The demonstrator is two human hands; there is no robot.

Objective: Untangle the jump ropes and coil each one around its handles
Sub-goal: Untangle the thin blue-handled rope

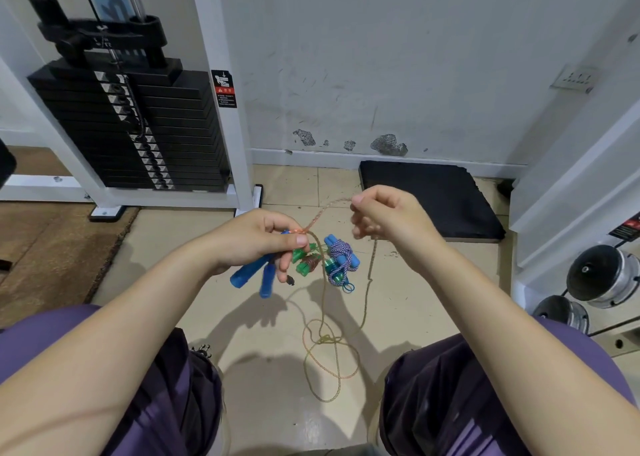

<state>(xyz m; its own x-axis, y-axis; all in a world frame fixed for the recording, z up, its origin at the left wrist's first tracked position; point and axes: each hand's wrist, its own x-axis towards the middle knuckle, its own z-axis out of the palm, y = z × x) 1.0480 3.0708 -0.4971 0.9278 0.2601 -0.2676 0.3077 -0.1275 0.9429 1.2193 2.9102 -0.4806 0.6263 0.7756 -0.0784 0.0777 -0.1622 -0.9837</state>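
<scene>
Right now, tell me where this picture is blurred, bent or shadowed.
Head view: wide-angle bending curves the white machine frame; the two blue plastic handles in the left hand look smeared; hand and arm shadows fall on the beige tiled floor.

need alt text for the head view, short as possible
A person's left hand holds two blue plastic jump-rope handles while the right hand pulls their thin orange-yellow cord taut. Its slack loops on the beige tiled floor, beside two already coiled ropes.
</scene>
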